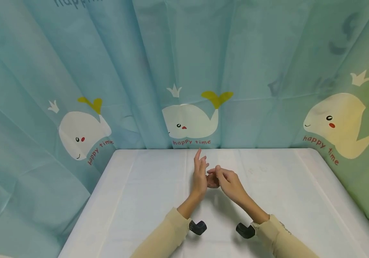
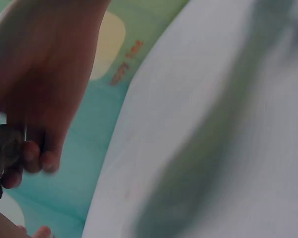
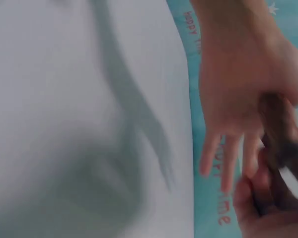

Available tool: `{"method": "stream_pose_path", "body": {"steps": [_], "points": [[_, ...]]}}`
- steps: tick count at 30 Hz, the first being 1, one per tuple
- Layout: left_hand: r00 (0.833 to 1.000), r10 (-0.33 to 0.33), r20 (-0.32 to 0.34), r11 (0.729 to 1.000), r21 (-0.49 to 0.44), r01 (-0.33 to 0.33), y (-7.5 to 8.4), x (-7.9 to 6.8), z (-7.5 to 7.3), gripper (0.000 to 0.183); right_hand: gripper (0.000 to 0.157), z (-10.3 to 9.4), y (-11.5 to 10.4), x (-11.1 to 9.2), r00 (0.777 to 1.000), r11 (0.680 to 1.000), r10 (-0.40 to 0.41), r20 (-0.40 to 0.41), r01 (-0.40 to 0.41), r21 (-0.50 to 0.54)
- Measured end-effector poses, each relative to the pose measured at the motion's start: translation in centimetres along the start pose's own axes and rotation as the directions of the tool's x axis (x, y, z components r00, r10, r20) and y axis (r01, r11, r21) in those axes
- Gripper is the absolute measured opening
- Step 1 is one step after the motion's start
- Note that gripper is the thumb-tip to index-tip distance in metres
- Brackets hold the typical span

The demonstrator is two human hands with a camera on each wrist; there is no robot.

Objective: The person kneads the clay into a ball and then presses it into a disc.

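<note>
My right hand [image 1: 231, 183] grips a small, dark brown, lumpy object [image 1: 213, 181] with curled fingers, near the middle of the table. Beside it, my left hand [image 1: 199, 179] stands upright with its fingers straight and its palm turned toward the object. The right wrist view shows the brown object [image 3: 280, 129] as elongated, overlapping the left palm [image 3: 238, 94]. Its surface looks glossy and rounded in the left wrist view, where the right hand's curled fingers [image 2: 32, 156] lie around it. I cannot tell what kind of thing it is.
A white table [image 1: 152, 193] lies beneath both hands. Behind it hangs a blue-green curtain [image 1: 255, 64] with printed whales, reaching round to both sides. A black wrist device [image 1: 198, 228] sits at the left cuff, another black device [image 1: 245, 230] at the right.
</note>
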State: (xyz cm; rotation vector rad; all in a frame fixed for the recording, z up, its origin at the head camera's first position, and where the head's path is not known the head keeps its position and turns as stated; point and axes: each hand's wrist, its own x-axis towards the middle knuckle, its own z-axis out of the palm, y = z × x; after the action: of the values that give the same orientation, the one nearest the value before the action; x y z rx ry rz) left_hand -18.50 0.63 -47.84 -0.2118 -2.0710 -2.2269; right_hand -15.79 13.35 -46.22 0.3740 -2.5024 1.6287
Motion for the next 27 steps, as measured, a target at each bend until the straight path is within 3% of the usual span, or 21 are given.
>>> {"method": "stream_pose_path", "body": {"steps": [4,9,12,15,19,27], "points": [[1.0,-0.01,-0.012,0.999,-0.048,0.01,0.1,-0.7,1.0,0.053,0.054,1.4,-0.7,0.3,0.991,0.99,0.108,-0.079,-0.1,0.102],[0.999,-0.031,-0.027,0.996,-0.082,0.029,0.5,-1.2,1.6,0.052,0.052,2.2,-1.2,0.5,0.98,0.973,0.168,-0.11,-0.147,0.18],[1.0,-0.011,-0.009,0.997,-0.081,0.01,0.6,-1.2,1.7,0.053,0.055,2.3,-1.2,0.6,0.973,0.966,0.186,-0.137,-0.155,0.209],[1.0,0.014,0.019,0.996,-0.093,-0.012,0.8,-1.3,1.7,0.055,0.061,2.3,-1.1,0.6,0.977,0.958,0.171,-0.129,-0.134,0.253],[0.998,0.038,0.044,0.995,-0.093,-0.034,1.1,-1.2,1.6,0.055,0.061,2.4,-1.0,0.3,0.983,0.924,0.171,-0.069,-0.135,0.359],[0.986,0.128,0.11,0.991,0.022,-0.131,0.6,-1.3,1.2,0.056,0.054,3.4,-0.7,-0.3,0.979,0.878,0.201,-0.038,-0.163,0.451]]}}
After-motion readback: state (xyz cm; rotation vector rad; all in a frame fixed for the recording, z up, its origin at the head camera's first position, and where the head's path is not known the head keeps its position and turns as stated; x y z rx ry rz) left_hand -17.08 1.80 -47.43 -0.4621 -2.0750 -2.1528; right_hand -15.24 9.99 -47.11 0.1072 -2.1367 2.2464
